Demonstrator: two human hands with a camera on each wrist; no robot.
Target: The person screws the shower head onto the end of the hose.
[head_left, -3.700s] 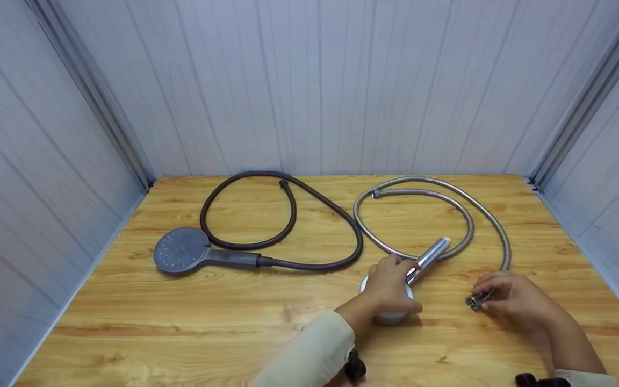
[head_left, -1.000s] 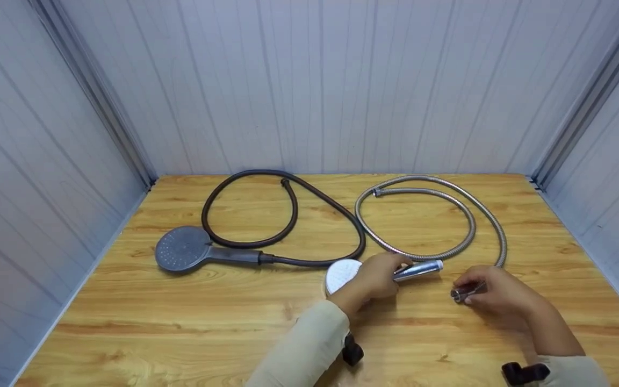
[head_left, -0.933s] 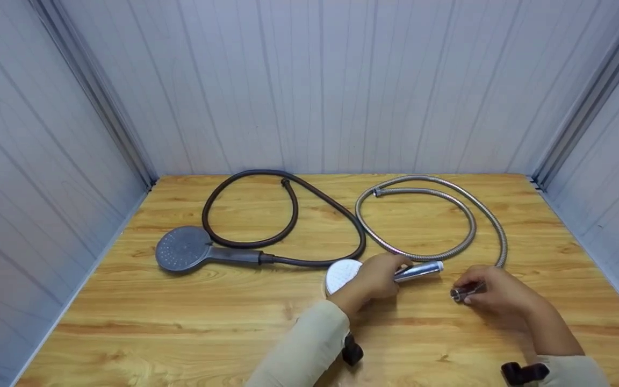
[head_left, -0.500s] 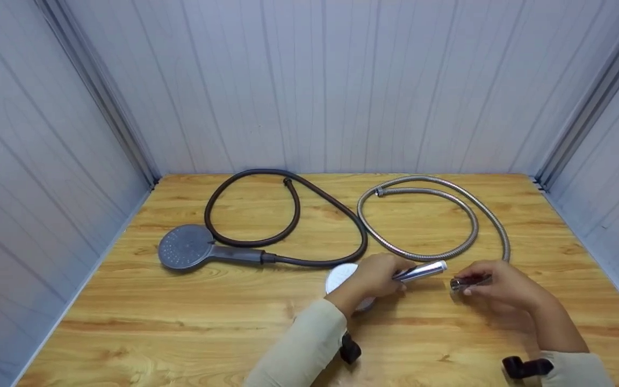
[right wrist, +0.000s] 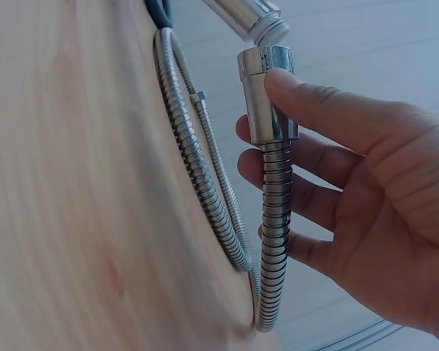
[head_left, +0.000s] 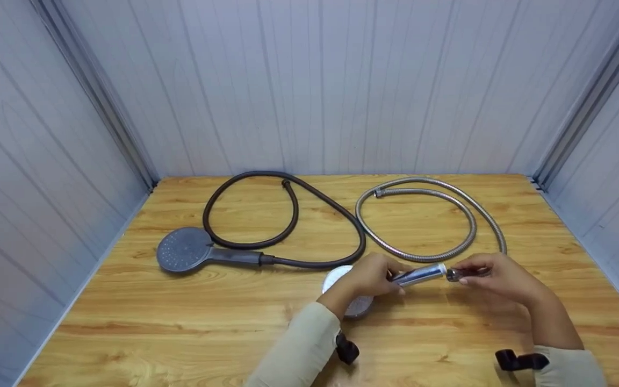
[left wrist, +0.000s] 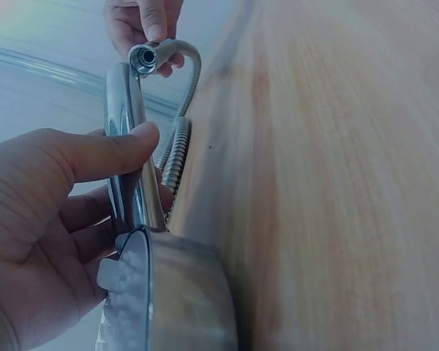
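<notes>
My left hand point(head_left: 371, 277) grips the handle of a chrome shower head point(head_left: 419, 274), whose round white face is partly hidden under the wrist. In the left wrist view the thumb point(left wrist: 117, 153) lies across that handle, with fingers behind it. The pale threaded end point(right wrist: 271, 31) of the handle points at the hose. My right hand point(head_left: 503, 279) pinches the metal connector point(right wrist: 267, 95) of a silver shower hose point(head_left: 473, 215) between thumb and fingers. Connector and thread are very close, end to end and at an angle; the right wrist view shows a small gap.
A dark grey shower head point(head_left: 183, 249) lies on the left of the wooden table point(head_left: 180, 333), joined to a looped black hose point(head_left: 360, 242). The silver hose's other end point(head_left: 378, 192) lies inside its loop. Panelled walls point(head_left: 320, 86) enclose the back and sides.
The right hand has brought the hose connector up and left, close to the handle's end. Earlier, the left hand shifted its grip from the round head to the handle and turned it toward the connector.
</notes>
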